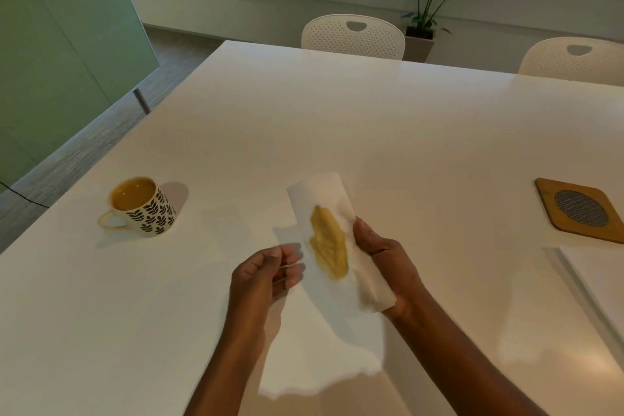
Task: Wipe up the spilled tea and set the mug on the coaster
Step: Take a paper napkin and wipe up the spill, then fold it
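- Right hand [388, 267] pinches the paper towel [324, 192] by its right edge, thumb on top; the tea stain [329, 243] faces up, probably for checking or refolding.
- Left hand [263, 273] is loosely curled at the towel's left edge; blurred, contact unclear.
- Mug [141, 206] stands well left and the coaster [580, 208] well right, so the mug is not yet placed.

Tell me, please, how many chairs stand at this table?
2. The middle chair stands behind the far edge of the table, left of the potted plant. The right chair is further right, cut off by the frame. Others may be out of view.
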`<state>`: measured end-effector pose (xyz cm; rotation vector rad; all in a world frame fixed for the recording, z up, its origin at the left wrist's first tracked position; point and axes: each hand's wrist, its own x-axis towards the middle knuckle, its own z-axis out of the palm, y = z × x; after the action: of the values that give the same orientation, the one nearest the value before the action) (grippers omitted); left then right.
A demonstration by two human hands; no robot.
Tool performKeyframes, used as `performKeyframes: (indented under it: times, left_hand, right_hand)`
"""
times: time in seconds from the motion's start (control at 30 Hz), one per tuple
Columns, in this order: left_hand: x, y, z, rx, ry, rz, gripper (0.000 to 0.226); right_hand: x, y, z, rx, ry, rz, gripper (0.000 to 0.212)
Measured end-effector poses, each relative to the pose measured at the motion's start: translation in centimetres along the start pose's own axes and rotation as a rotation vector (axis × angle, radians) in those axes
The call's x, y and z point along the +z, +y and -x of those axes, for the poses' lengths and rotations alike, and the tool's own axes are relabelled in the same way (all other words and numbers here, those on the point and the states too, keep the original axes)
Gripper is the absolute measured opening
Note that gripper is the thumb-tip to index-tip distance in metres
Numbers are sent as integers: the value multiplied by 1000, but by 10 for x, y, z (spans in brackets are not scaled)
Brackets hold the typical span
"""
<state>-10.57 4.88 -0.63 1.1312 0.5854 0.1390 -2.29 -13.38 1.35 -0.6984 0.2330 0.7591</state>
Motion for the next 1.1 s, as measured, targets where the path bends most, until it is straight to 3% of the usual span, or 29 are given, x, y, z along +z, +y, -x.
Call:
performKeyframes:
  times: [0.1, 0.2, 0.4, 0.67, 0.8, 0.87, 0.93, 1.1]
  left_hand:
    - [8, 7, -15, -91, -111, 109, 37]
    - [14, 15, -22, -75, -209, 121, 37]
    - [24, 21, -19, -50, -202, 27, 16]
    - [24, 32, -9, 15, -172, -97, 19]
    - [20, 37, -8, 38, -169, -135, 32]
    - [17, 37, -9, 35, -161, -159, 26]
    - [14, 36, -11, 27, -130, -178, 15]
    - [7, 33, -11, 50, -139, -223, 14]
  right_hand:
    - [0, -3, 8, 29, -7, -72, 58]
    - [-2, -3, 13, 3, -17, -58, 55]
    - [-8, -5, 21, -79, -13, 17, 40]
    - [-15, -25, 32, -99, -3, 346, 34]
    - [-15, -34, 39, -167, 81, 765, 24]
    - [-17, -36, 40, -184, 117, 905, 20]
    - [-20, -36, 41, -184, 133, 918, 18]
    - [-27, -28, 40, -173, 119, 809, 20]
